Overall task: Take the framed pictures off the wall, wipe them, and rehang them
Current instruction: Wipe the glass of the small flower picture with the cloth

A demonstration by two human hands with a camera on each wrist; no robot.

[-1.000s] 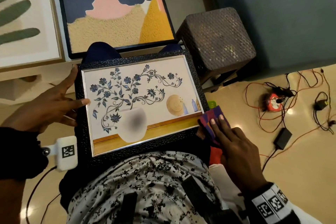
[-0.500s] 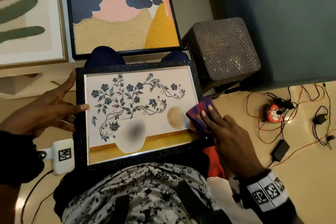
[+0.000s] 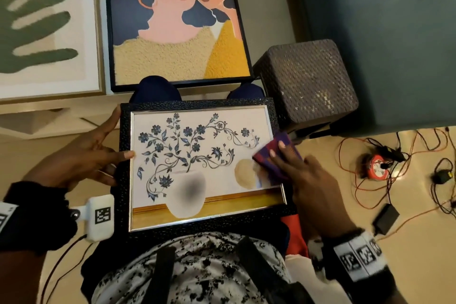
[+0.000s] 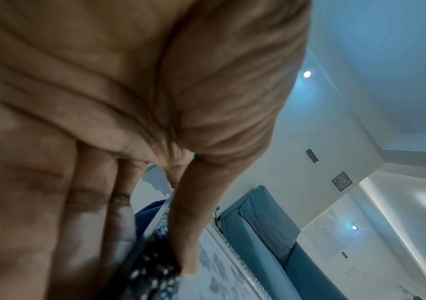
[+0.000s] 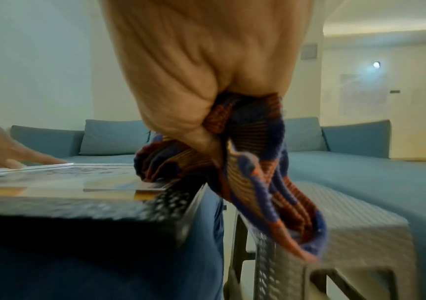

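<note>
A glossy beige floor [image 3: 246, 286] carries tangled red and black cables [image 3: 385, 153], a dark woven cube stool [image 3: 306, 81] and a teal sofa [image 5: 348, 162]. Two large framed pictures [image 3: 177, 24] lean ahead. The black-framed picture of blue flowers in a white vase [image 3: 197, 163] lies flat on the person's lap. The left hand [image 3: 81, 158] steadies its left edge, grip apart with fingers straight. The right hand [image 3: 306, 180] presses a purple-and-orange striped cloth [image 3: 274, 155] on the glass near the right edge, grip clamped on the cloth.
</note>
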